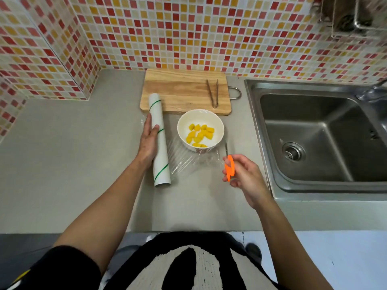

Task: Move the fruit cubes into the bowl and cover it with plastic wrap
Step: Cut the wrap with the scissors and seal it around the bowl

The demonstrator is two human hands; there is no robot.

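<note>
White bowl (200, 130) on the grey countertop (62, 155), just in front of the wooden cutting board (184, 91), near edge of board close to the bowl's far rim; yellow fruit cubes (200, 133) piled inside the bowl, none seen on the board; clear plastic wrap (188, 160) stretched from the roll across the counter and over the bowl, wrinkled on the near side, glossy over the rim.

Roll of plastic wrap (159, 139), white with thin green lines, lying lengthwise left of the bowl, far end overlapping the board's left corner; left hand (149, 139) laid flat against the roll's left side, palm down, fingers extended along it, thumb on top, pressing rather than clasping.

Right hand (243, 174) raised above the counter near the bowl's right side, fingers curled through the orange handles of scissors (229, 166), gripping them; thin metal blades pointing away toward the bowl's right edge, tips just beside the wrap; whether blades parted or closed, cannot tell.

Dark tongs (213, 94) resting on the board's right part, arms slightly spread, apart from both hands; metal loop handle at the board's right edge.

Stainless steel sink (314, 132) to the right, drain visible; mosaic tile wall (188, 32) in red, orange and cream behind.
</note>
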